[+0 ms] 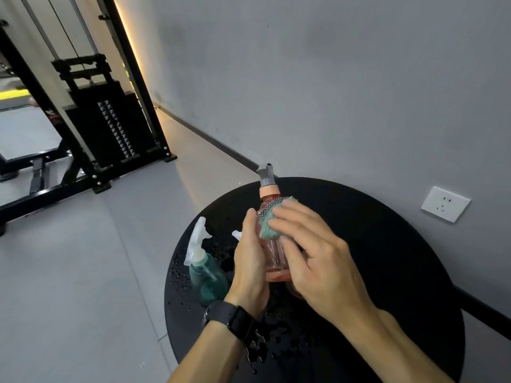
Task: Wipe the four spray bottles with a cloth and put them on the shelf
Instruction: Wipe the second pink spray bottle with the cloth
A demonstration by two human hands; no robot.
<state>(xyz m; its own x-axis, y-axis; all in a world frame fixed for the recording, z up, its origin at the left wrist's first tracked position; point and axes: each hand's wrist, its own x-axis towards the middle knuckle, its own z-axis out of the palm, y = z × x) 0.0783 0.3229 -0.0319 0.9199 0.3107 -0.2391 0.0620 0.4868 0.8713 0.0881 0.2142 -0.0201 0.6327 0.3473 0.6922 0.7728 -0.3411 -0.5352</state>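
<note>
Your left hand [250, 261] grips the pink bottle [272, 255] at frame centre, steadying it above the wet desk [387, 272] so your right hand [318, 258] can press the cloth [272, 221] against its shoulder; a teal bottle [206, 272] waits lower left.

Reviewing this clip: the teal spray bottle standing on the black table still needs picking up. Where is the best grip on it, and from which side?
Probably the neck of the teal spray bottle, just under its white trigger head, approached from the left. It stands roughly upright and the neck is narrow; the left hand, holding the pink bottle, crowds its right side.
</note>
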